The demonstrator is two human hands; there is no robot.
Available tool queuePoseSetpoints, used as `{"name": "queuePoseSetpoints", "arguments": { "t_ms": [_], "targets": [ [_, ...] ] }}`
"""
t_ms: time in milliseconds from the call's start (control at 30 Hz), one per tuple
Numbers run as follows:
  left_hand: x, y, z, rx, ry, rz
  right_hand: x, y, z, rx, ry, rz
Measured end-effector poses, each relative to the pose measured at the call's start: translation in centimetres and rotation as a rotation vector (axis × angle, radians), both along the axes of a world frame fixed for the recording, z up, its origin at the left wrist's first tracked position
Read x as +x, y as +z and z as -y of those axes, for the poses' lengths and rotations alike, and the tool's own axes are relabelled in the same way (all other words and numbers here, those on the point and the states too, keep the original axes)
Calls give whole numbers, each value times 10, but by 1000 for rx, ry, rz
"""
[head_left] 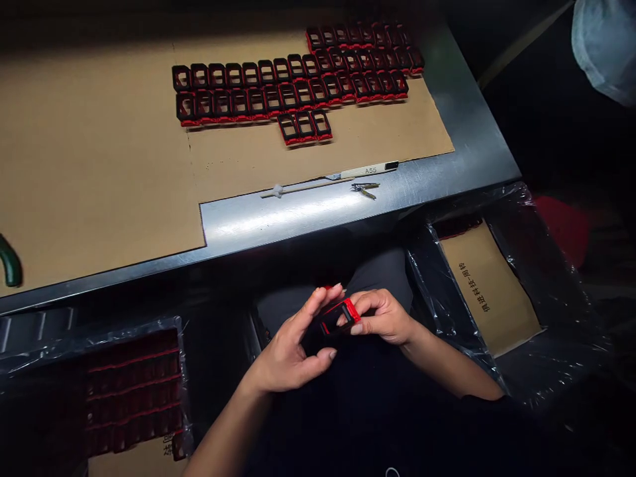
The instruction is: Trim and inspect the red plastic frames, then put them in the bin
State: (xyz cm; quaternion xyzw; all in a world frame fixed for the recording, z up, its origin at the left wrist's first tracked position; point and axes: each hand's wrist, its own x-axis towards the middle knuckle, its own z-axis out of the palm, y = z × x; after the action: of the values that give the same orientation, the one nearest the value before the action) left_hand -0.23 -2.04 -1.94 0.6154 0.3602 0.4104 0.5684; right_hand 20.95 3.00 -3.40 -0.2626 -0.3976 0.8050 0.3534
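Observation:
A small black and red plastic frame (350,310) is between my hands above my lap. My right hand (385,319) pinches its red edge with thumb and fingers. My left hand (293,348) cups the frame's other side, fingers along the far side and thumb stretched along the near side. Part of the frame is dark and hard to make out against my clothing. A bit of red also shows by the left fingertips; I cannot tell what it belongs to.
Rows of similar frames (256,99) stand on cardboard (99,146) over a metal table (278,218). Near its edge lie a white-handled tool marked A55 (370,170), a thin stick (308,190) and small nippers (365,189). Plastic-lined boxes flank me: left box (181,371), right box (497,291).

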Motion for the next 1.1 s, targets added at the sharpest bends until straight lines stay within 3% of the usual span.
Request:
{"name": "queuePoseSetpoints", "arguments": {
  "t_ms": [100, 233, 400, 600, 700, 867, 967, 1100],
  "targets": [
    [3, -4, -1, -101, 82, 21, 1, 13, -3, 477, -126, 196],
    [8, -4, 0, -203, 216, -17, 1, 21, -2, 772, -180, 358],
    [12, 1, 1, -257, 265, -141, -1, 21, 1, 781, -191, 435],
    [17, 0, 3, -494, 274, 21, -5, 20, -1, 1000, -237, 492],
    [20, 0, 5, -436, 306, -11, -6, 15, 1, 967, -254, 460],
    [24, 7, 4, -203, 428, -239, -9, 5, 9, 656, -260, 391],
    [24, 10, 3, -80, 450, -349, -9, 3, 9, 726, -257, 400],
    [23, 7, 4, -24, 438, -375, -7, 4, 6, 995, -302, 471]
  ]
}}
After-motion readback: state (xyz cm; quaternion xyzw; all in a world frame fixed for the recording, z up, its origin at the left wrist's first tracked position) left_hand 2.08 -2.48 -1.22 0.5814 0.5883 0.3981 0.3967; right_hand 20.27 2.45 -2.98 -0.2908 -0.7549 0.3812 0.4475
